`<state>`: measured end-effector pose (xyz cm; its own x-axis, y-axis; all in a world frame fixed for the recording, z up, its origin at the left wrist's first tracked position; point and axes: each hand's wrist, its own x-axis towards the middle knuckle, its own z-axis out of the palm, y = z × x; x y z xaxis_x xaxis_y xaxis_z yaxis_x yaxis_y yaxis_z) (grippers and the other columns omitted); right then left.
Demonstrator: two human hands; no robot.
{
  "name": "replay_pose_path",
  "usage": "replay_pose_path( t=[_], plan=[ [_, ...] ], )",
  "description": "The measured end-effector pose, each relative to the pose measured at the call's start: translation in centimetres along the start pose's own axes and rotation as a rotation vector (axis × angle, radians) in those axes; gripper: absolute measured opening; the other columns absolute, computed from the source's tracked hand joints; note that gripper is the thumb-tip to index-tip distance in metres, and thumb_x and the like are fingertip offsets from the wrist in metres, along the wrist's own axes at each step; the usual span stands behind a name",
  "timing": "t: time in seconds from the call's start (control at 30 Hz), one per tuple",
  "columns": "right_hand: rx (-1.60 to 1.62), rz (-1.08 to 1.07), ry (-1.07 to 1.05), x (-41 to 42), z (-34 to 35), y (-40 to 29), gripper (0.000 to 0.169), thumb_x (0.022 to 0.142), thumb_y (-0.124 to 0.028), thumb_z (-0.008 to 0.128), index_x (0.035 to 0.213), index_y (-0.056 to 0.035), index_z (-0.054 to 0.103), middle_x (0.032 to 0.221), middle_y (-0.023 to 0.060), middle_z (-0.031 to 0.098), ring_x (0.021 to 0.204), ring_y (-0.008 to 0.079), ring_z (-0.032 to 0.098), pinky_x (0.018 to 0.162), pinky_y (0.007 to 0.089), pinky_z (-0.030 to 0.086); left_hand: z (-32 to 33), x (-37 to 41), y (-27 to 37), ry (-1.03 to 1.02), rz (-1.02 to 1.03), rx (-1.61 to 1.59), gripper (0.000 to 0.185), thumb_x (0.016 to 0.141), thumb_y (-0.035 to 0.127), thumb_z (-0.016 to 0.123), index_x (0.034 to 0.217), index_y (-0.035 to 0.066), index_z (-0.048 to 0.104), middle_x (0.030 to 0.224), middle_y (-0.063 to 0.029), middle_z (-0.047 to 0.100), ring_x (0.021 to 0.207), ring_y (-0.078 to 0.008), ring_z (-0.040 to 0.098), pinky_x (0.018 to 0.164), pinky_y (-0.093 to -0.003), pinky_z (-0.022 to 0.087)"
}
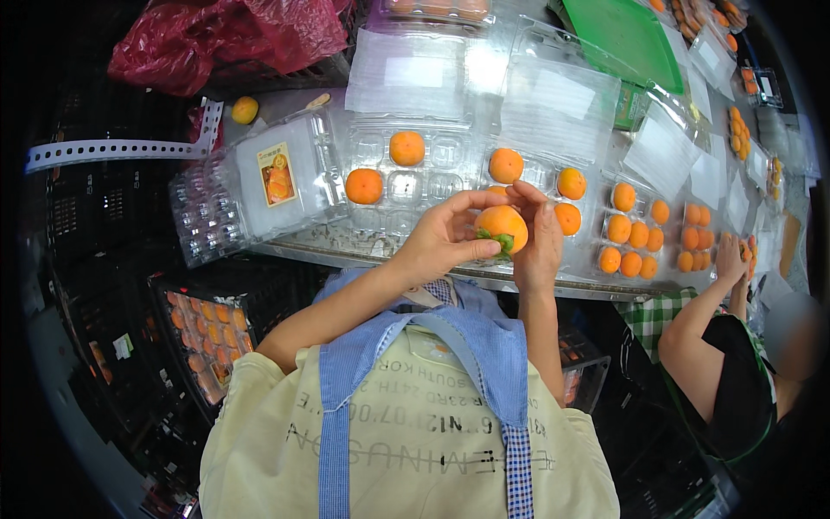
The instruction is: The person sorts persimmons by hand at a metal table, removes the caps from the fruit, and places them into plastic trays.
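Note:
A persimmon [502, 228] with green leaves is gripped in my left hand [441, 237], thumb at the leaves and fingers over the top. My right hand [541, 240] stands upright against the fruit's right side; whether it grips the fruit too I cannot tell. Behind my hands lies an open clear plastic tray [532, 172] with several persimmons, partly hidden. To its left, another open tray [405, 185] holds two persimmons, with a white foam sheet [405, 74] on its lid. Farther right, a tray [632, 230] holds several persimmons.
A stack of clear trays with a labelled foam sheet [277, 175] sits left, near a lone persimmon [244, 110]. Red plastic bags [227, 39] cover a crate behind. A green tray [622, 39] lies at the back. Black crates [201, 337] stand below; a co-worker's hand [731, 259] works at right.

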<state>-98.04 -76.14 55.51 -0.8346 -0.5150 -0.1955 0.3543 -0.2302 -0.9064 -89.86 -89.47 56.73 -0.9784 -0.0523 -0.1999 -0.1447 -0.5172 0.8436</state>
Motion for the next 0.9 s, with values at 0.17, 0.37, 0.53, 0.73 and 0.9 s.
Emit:
replay_pose_path(
  t=[0.17, 0.37, 0.53, 0.73, 0.9],
  plan=[
    [-0.163, 0.041, -0.150, -0.4, -1.1, 0.4, 0.045, 0.095, -0.036, 0.039, 0.118, 0.0016, 0.049, 0.112, 0.0111, 0.054, 0.104, 0.0185, 0.052, 0.090, 0.0317, 0.041, -0.2, -0.1, 0.7, 0.101, 0.109, 0.338, 0.053, 0.073, 0.003, 0.070, 0.121, 0.005, 0.047, 0.118, -0.0049, 0.051, 0.107, -0.0139, 0.050, 0.085, -0.0286, 0.043],
    [0.180, 0.230, -0.174, -0.8, -0.2, -0.3, 0.043, 0.095, -0.033, 0.040, 0.122, -0.0006, 0.045, 0.116, 0.0099, 0.051, 0.108, 0.0187, 0.051, 0.090, 0.0302, 0.042, 0.1, -0.1, 1.3, 0.149, 0.159, 0.508, 0.058, 0.067, 0.006, 0.075, 0.119, 0.005, 0.050, 0.117, -0.0049, 0.051, 0.102, -0.0135, 0.050, 0.080, -0.0262, 0.042],
    [0.225, 0.234, -0.117, -0.8, 0.1, -0.1, 0.040, 0.095, -0.034, 0.039, 0.120, -0.0028, 0.045, 0.112, 0.0078, 0.052, 0.102, 0.0156, 0.052, 0.085, 0.0280, 0.044, -0.4, 0.0, 0.9, 0.165, 0.217, 0.680, 0.063, 0.065, 0.006, 0.076, 0.121, 0.005, 0.048, 0.118, -0.0056, 0.051, 0.103, -0.0149, 0.050, 0.085, -0.0291, 0.041],
    [-0.169, -0.052, -0.020, -0.7, -0.2, 0.7, 0.030, 0.091, -0.019, 0.051, 0.115, -0.0014, 0.049, 0.110, 0.0064, 0.054, 0.091, 0.0124, 0.053, 0.075, 0.0253, 0.044, -0.5, 0.0, 0.0, 0.185, 0.158, 0.237, 0.059, 0.070, 0.003, 0.072, 0.121, 0.003, 0.043, 0.118, -0.0089, 0.048, 0.109, -0.0184, 0.050, 0.090, -0.0325, 0.046],
    [-0.532, -0.341, 0.035, -1.3, 0.7, -0.7, 0.029, 0.076, -0.002, 0.067, 0.104, -0.0016, 0.059, 0.103, 0.0090, 0.059, 0.083, 0.0151, 0.054, 0.070, 0.0247, 0.043, -0.8, 0.1, -0.3, 0.159, 0.181, 0.124, 0.058, 0.071, -0.004, 0.068, 0.121, 0.001, 0.038, 0.120, -0.0100, 0.044, 0.111, -0.0192, 0.049, 0.090, -0.0324, 0.049]
  ],
)
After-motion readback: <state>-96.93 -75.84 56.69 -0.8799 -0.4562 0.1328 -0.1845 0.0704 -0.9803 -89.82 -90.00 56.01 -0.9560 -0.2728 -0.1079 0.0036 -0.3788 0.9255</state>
